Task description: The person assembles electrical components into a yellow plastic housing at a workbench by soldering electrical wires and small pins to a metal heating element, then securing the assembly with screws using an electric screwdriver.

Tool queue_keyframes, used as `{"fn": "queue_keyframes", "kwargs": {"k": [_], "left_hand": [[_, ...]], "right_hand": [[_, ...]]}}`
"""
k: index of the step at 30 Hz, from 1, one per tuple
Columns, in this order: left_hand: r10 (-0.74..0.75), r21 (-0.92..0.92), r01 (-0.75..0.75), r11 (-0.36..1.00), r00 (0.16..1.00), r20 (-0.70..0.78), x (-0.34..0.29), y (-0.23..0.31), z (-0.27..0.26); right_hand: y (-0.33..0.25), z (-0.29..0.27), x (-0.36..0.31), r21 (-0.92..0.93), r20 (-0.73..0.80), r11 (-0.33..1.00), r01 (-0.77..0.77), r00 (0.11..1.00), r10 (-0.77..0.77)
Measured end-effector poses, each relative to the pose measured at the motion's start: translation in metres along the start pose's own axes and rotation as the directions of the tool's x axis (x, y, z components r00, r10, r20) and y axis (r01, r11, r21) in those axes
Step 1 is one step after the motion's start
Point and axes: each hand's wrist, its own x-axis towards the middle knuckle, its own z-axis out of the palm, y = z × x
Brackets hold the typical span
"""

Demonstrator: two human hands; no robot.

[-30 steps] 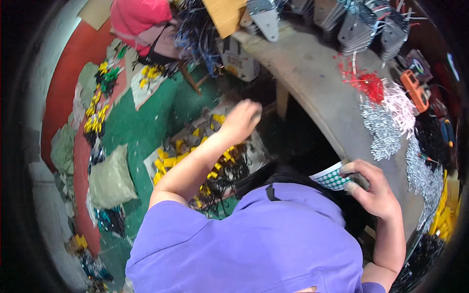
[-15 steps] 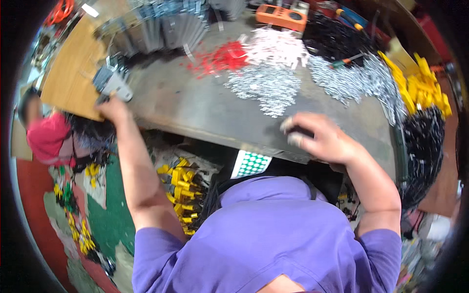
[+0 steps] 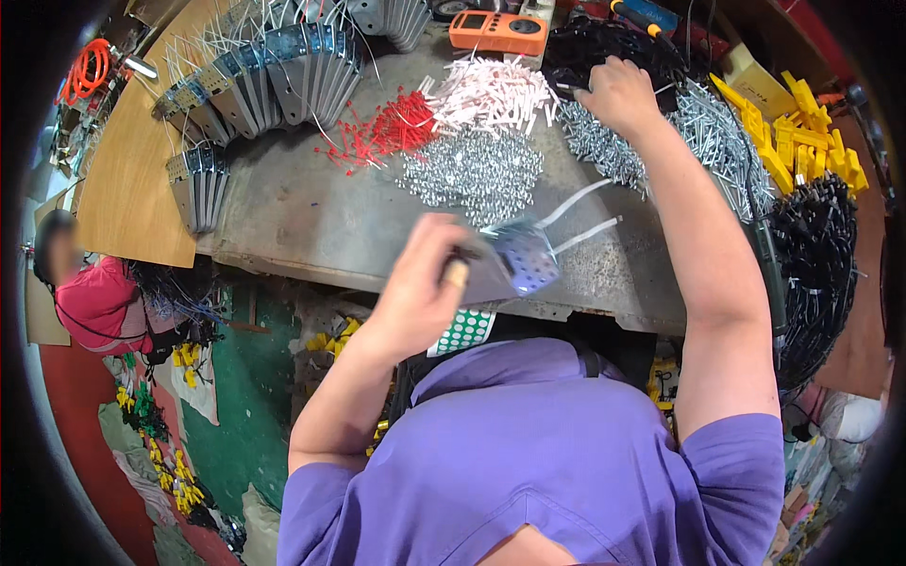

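At the far left a person in a red top (image 3: 94,307) sits low beside the green floor, apart from the work, and along the back left of the grey metal workbench (image 3: 311,222) stand rows of perforated metal plates with white wire leads (image 3: 260,80). Nearer the middle lie a heap of small red sleeves (image 3: 382,132), a heap of white sleeves (image 3: 491,92) and a spread of small silvery metal parts (image 3: 472,174), with an orange meter (image 3: 495,31) behind them. The left hand (image 3: 420,288) is closed around one perforated metal plate (image 3: 519,259), held above the bench's near edge with its two white leads (image 3: 580,215) trailing right. The plate looks light, thin and stiff, probably with sharp edges, so it is best gripped by its flat faces as here; the leads look limp and likely to snag. A sheet of green dot stickers (image 3: 464,330) hangs below. The right hand (image 3: 618,94) reaches into a second pile of silvery parts (image 3: 604,151), fingers curled down; I cannot tell whether it has hold of anything. Yellow plastic pieces (image 3: 797,137) and black cables (image 3: 816,245) lie at the far right.
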Motion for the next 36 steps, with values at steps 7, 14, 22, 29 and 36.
{"fn": "queue_keyframes", "kwargs": {"k": [7,14,22,29,36], "left_hand": [[0.022,0.424,-0.048,0.905,0.997,0.068,0.013,0.019,0.029],[0.155,0.419,-0.191,0.887,0.981,0.12,0.024,0.022,0.045],[0.121,0.154,-0.155,0.976,0.97,0.213,0.043,0.024,0.039],[0.192,0.199,-0.259,0.945,0.933,0.305,0.058,0.029,0.056],[0.199,0.21,-0.291,0.933,0.907,0.372,0.062,0.035,0.081]], "right_hand": [[0.013,-0.047,-0.038,0.765,0.208,0.621,-0.17,0.978,0.012],[0.034,-0.074,-0.15,0.866,0.498,0.035,-0.499,0.867,0.034],[0.03,-0.099,-0.192,0.907,0.354,-0.152,-0.394,0.906,-0.233],[-0.008,-0.092,-0.207,0.976,0.213,0.07,-0.206,0.969,-0.122],[-0.026,-0.09,-0.203,0.92,0.204,0.366,-0.14,0.969,-0.141]]}}
